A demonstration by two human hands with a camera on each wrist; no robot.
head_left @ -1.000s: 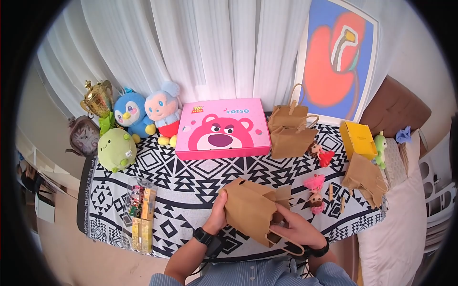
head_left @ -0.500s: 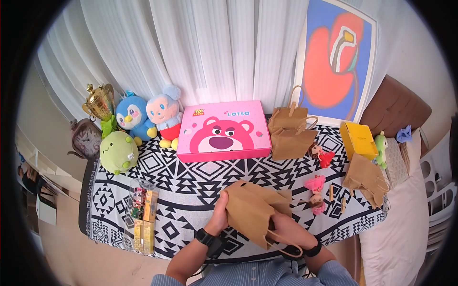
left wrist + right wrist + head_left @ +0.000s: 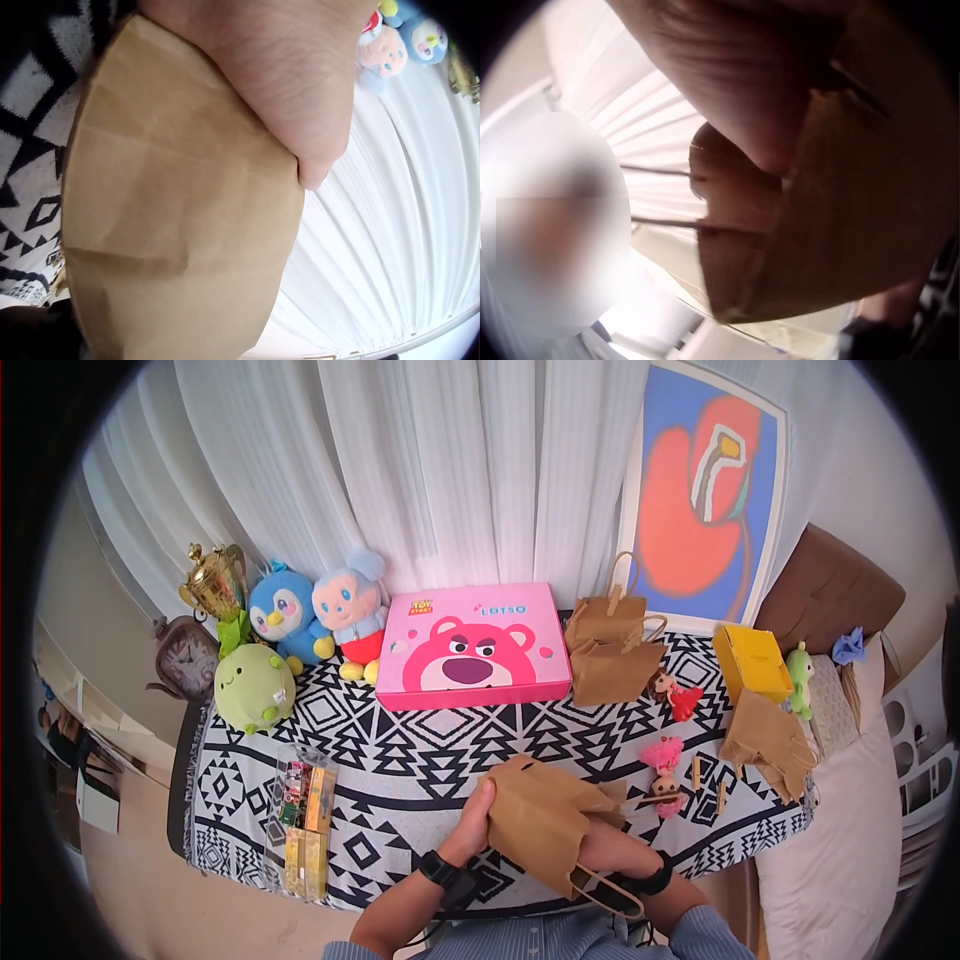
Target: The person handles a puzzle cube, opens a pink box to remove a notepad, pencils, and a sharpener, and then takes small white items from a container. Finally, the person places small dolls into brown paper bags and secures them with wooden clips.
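A brown paper bag point(image 3: 535, 825) lies tilted between both hands above the patterned cloth, its opening and loop handle toward the person. The left hand point(image 3: 472, 825) grips its far left side, thumb along the paper; in the left wrist view that hand point(image 3: 277, 75) holds the edge of the bag point(image 3: 180, 195). The right hand point(image 3: 612, 850) reaches into the opening, its fingers hidden by paper. In the right wrist view the bag's wall point(image 3: 855, 210) covers the fingers of the right hand point(image 3: 720, 82), so what they touch cannot be seen.
Behind stand a pink box point(image 3: 475, 645), plush toys point(image 3: 285, 615) and paper bags point(image 3: 615, 650). Left lies a clear pack of small boxes point(image 3: 305, 830). To the right are dolls point(image 3: 662, 790), wooden clips point(image 3: 721, 798), a yellow box point(image 3: 752, 665) and another paper bag point(image 3: 768, 745).
The right hand has gone deeper into the bag, and its fingers, partly visible before, are now hidden. The left hand keeps its grip. The head view has shifted slightly, so the scene sits lower.
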